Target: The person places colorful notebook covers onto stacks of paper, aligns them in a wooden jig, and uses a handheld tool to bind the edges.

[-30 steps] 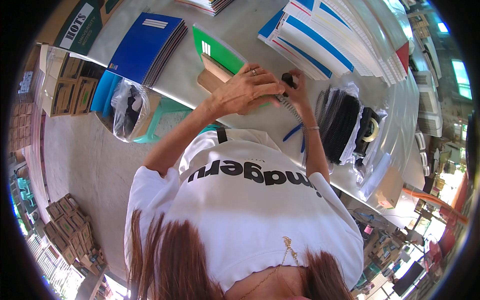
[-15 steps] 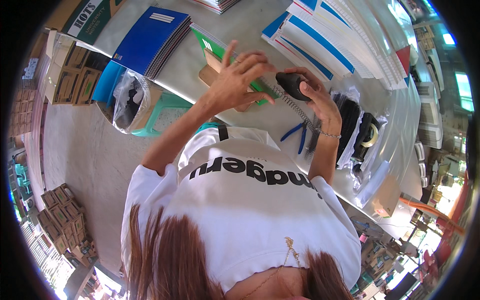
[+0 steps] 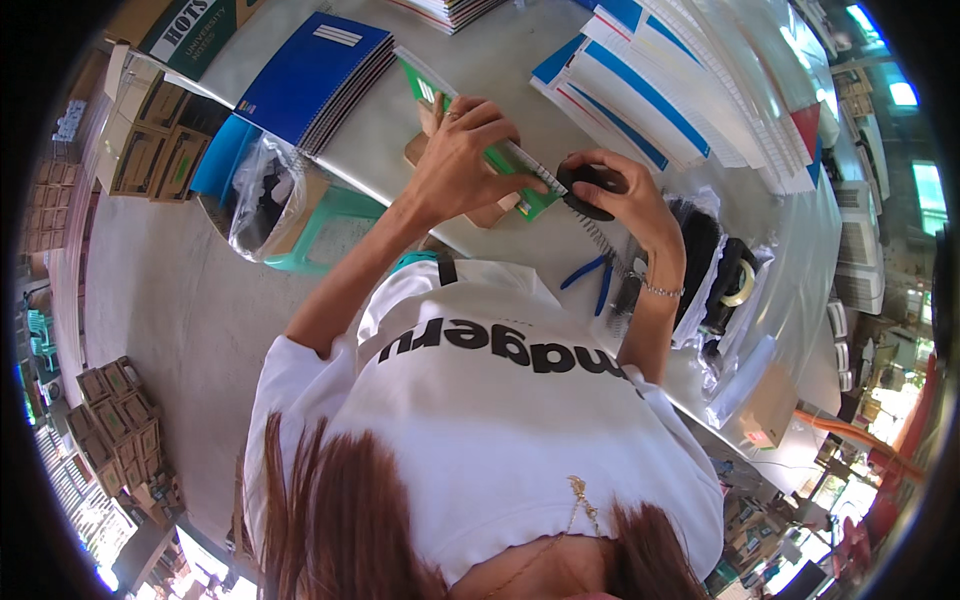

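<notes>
In the head view, the black tool (image 3: 588, 203) has been brought, since half a second ago, from a position off the spine to the near end of the green notebook (image 3: 497, 157). It is gripped in the right hand (image 3: 632, 200), with thumb and fingers wrapped around it. From beside it, the wire coil (image 3: 597, 236) trails toward the right wrist.

The left hand (image 3: 462, 158) was held with its fingers spread above the notebook; now they are curled over it, and the thumb is laid along the spine near the tool. The notebook is seen tilted on the counter (image 3: 490, 75), against the wooden block (image 3: 493, 212). By this change, the notebook appears to be steadied and the tool put to work at the spine, where the coil meets it; whether the tool touches the wire cannot be told. The blue pliers (image 3: 605, 285) are left lying nearby, unheld.
</notes>
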